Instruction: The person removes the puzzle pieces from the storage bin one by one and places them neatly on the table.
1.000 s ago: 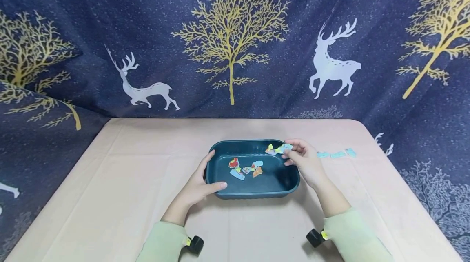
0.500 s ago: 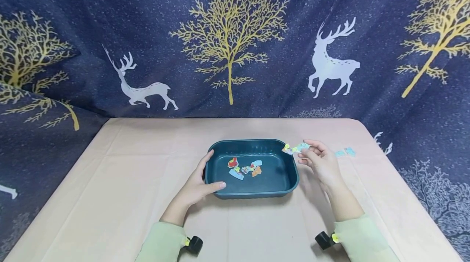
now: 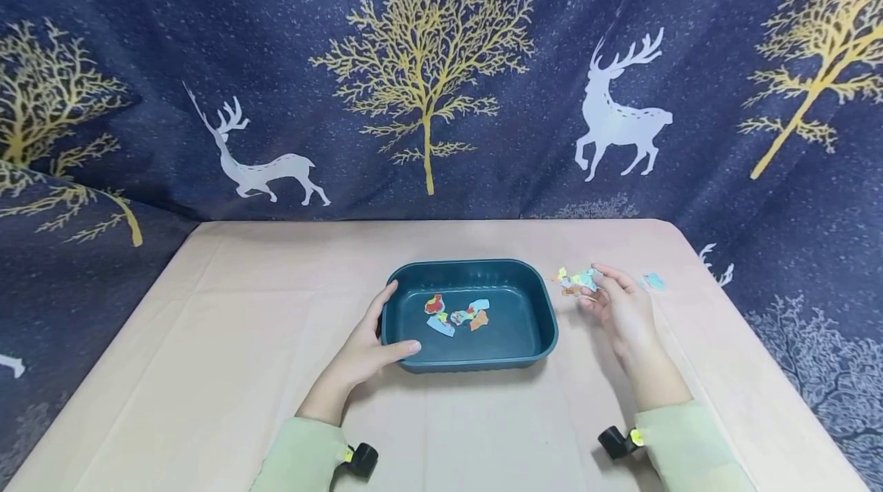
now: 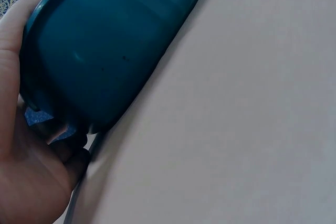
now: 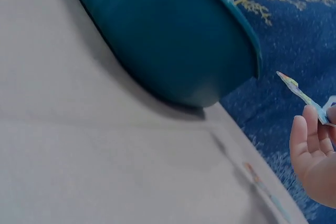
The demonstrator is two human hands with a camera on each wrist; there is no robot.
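Observation:
My left hand (image 3: pixel 369 342) grips the left end of a dark teal plastic tub (image 3: pixel 483 362), thumb over the rim and fingers round the outer wall. Inside the tub lie several small torn-looking colourful pieces, among them a red piece (image 3: pixel 434 304), a light blue piece (image 3: pixel 440 326) and an orange piece (image 3: pixel 479 319). Just right of the tub, my right hand (image 3: pixel 624 312) pinches a thin, ragged blue-and-yellow piece (image 5: pixel 300 92) between thumb and fingers, raised above the table. Below it, a row of flat pieces (image 5: pixel 262 187) lies on the table, partly hidden by the hand in the head view.
A pale cloth covers the table (image 3: pixel 228 369). Behind it hangs a dark blue curtain (image 3: pixel 476 170) printed with trees and deer. A light blue piece (image 3: pixel 653 281) lies right of my right hand. Small black cameras (image 3: pixel 363 461) sit at both wrists.
My right hand has moved right with the pinched piece, from over the tub to over the table pieces beside it. My left hand keeps its grip on the tub.

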